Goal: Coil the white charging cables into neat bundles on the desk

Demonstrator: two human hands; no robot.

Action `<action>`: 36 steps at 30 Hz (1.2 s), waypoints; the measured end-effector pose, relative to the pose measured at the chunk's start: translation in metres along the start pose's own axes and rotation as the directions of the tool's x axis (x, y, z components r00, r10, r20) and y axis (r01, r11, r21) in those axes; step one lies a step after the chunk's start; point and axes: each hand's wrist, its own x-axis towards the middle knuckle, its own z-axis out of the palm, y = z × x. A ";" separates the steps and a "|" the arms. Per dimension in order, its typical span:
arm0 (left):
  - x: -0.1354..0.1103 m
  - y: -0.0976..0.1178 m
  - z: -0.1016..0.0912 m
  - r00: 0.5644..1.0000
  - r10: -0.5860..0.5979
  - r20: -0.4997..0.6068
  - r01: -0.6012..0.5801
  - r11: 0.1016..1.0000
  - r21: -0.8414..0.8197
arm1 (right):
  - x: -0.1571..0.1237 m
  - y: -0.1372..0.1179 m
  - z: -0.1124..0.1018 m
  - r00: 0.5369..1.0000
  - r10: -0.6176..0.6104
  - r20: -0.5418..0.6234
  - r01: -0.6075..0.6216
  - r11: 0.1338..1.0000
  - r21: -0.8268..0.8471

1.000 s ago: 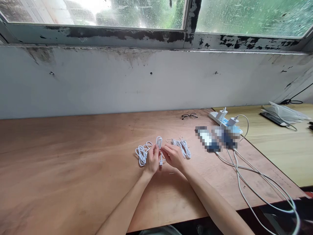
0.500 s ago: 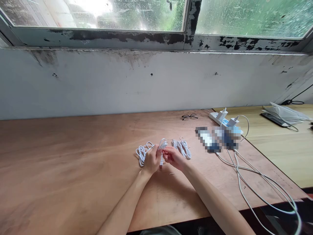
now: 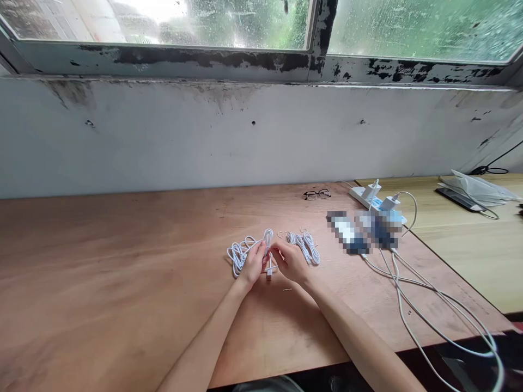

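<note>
A cable (image 3: 268, 236) is looping up from the left hand (image 3: 254, 262).
That hand is grasping it between coils (image 3: 311, 252) on the table (image 3: 122, 272); the right hand (image 3: 291, 262) is curling close beside, whether pinching it I cannot tell.

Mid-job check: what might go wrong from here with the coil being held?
1. The white cable coil could spring open if the left hand loosens its grip.
2. White cable loops lie right beside that hand, so they might snag or tangle.
3. The right hand is close to the bundled white cables and could nudge them.
</note>
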 end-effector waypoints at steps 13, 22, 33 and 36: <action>-0.004 0.011 -0.011 0.932 0.359 0.044 -0.304 0.711 0.634 | 0.004 -0.002 0.001 0.890 0.309 0.335 -0.454 0.535 0.712; -0.002 0.013 -0.008 0.970 -0.171 0.172 0.183 0.981 -0.059 | -0.006 0.007 -0.001 0.975 -0.210 0.076 0.223 0.887 -0.404; -0.004 0.003 0.000 0.970 0.241 0.043 -0.240 0.901 0.362 | -0.002 -0.004 0.014 0.934 0.354 0.053 -0.288 0.654 0.699; -0.008 0.004 -0.002 0.916 0.390 0.095 -0.359 0.690 0.628 | 0.001 -0.003 0.020 0.851 0.421 0.314 -0.445 0.262 0.856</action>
